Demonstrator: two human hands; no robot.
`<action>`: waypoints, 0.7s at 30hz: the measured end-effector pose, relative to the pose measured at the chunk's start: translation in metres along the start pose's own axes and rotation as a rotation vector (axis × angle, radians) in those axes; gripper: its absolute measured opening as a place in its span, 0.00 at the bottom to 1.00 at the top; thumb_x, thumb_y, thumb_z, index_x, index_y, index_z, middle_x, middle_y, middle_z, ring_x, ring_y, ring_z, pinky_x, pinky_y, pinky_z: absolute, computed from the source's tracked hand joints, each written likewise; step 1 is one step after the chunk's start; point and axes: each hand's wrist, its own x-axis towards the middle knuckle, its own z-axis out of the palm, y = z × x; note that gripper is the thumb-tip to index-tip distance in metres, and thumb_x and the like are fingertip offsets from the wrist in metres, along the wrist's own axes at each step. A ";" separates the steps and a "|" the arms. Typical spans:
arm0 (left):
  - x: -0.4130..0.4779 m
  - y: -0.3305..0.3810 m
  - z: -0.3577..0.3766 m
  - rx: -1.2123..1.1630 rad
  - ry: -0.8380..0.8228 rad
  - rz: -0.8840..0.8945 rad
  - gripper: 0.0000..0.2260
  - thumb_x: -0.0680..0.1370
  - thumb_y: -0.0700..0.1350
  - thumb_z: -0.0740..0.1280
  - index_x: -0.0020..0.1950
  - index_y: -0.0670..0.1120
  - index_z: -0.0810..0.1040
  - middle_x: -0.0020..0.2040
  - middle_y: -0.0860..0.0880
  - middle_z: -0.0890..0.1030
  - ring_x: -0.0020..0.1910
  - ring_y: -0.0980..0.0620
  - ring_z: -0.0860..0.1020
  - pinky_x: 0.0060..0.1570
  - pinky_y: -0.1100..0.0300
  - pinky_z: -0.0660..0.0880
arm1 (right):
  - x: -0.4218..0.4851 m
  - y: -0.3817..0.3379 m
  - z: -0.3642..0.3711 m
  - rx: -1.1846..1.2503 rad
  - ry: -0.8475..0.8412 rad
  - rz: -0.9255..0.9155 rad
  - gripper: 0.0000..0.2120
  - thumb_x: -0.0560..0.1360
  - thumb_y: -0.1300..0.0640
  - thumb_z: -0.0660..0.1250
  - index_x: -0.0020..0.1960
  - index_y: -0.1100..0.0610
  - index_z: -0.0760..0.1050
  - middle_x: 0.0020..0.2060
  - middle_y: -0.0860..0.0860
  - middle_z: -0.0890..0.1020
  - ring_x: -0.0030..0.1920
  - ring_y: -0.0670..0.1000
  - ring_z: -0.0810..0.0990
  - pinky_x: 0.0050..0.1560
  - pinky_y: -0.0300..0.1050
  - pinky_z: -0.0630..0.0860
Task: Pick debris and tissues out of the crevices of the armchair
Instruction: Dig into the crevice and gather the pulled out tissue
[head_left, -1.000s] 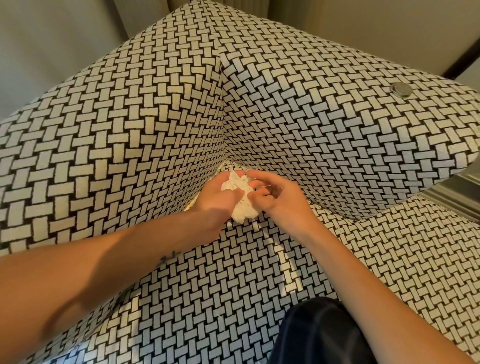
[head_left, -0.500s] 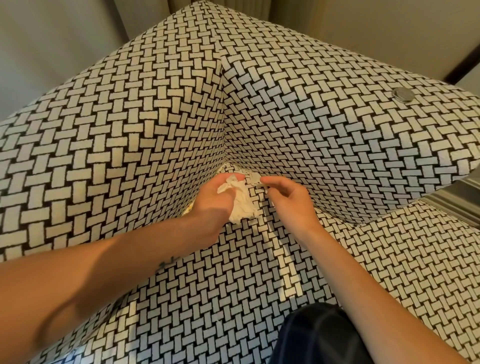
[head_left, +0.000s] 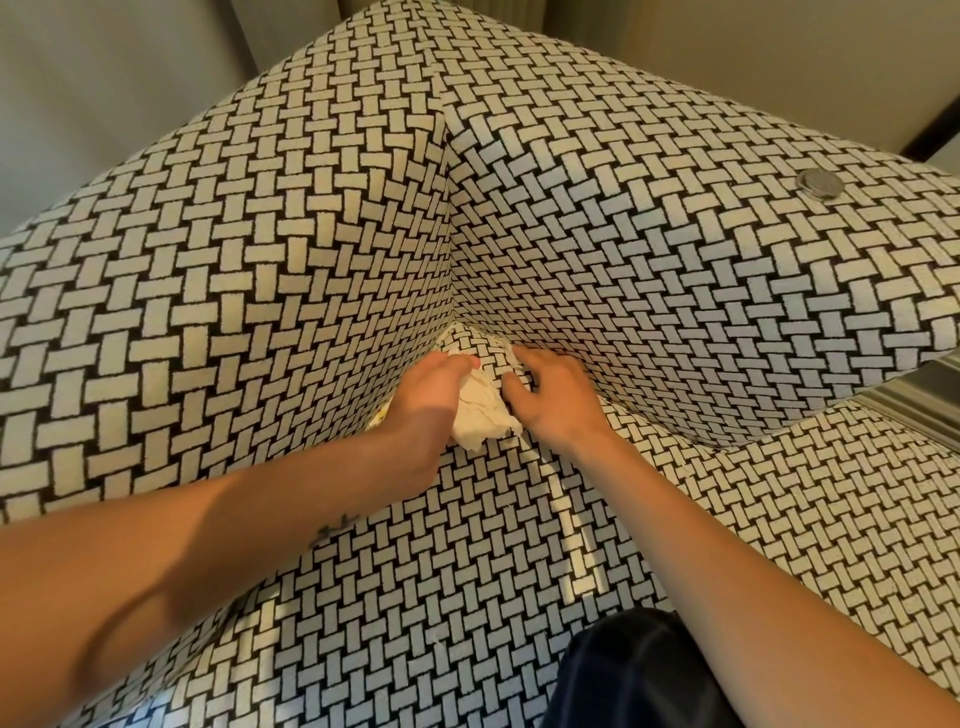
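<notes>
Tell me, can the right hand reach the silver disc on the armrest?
Probably yes. The disc lies uncovered on top of the armrest, and nothing stands between it and the right hand.

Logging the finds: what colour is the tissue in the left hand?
Off-white to cream. The crumpled tissue is held by the left hand, seen best in the head view.

Furnished sitting area, indoors; home or guest room cannot be told apart. Evidence: an upholstered armchair (head_left: 311, 260) fills most of the view, covered in black-and-cream basketweave fabric, its padded back, armrest and seat meeting in a corner. Plain beige walls (head_left: 104, 78) stand close behind it. A dark trim strip (head_left: 935, 124) runs at upper right; a pale ribbed moulding (head_left: 909, 410) shows below the armrest. A small round metal disc (head_left: 820, 184) lies on the armrest top
</notes>
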 end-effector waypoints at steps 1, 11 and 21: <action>0.001 -0.001 0.000 -0.003 0.014 0.000 0.06 0.81 0.46 0.66 0.55 0.49 0.81 0.55 0.42 0.84 0.55 0.40 0.83 0.57 0.44 0.80 | 0.001 0.000 0.002 0.018 0.023 -0.010 0.28 0.78 0.39 0.56 0.75 0.47 0.70 0.67 0.46 0.79 0.63 0.55 0.76 0.67 0.54 0.73; 0.003 -0.007 -0.002 0.022 -0.013 0.032 0.33 0.68 0.57 0.68 0.73 0.49 0.75 0.62 0.46 0.82 0.61 0.44 0.80 0.67 0.42 0.74 | -0.001 0.006 0.003 0.099 0.208 0.027 0.16 0.81 0.51 0.64 0.67 0.52 0.79 0.47 0.49 0.86 0.42 0.50 0.82 0.48 0.48 0.80; 0.010 -0.008 -0.005 0.102 0.015 0.088 0.17 0.84 0.40 0.60 0.73 0.48 0.74 0.62 0.44 0.82 0.55 0.45 0.83 0.51 0.51 0.83 | 0.031 -0.006 0.001 0.152 -0.037 0.154 0.25 0.77 0.39 0.67 0.65 0.56 0.78 0.54 0.50 0.85 0.56 0.53 0.82 0.59 0.51 0.78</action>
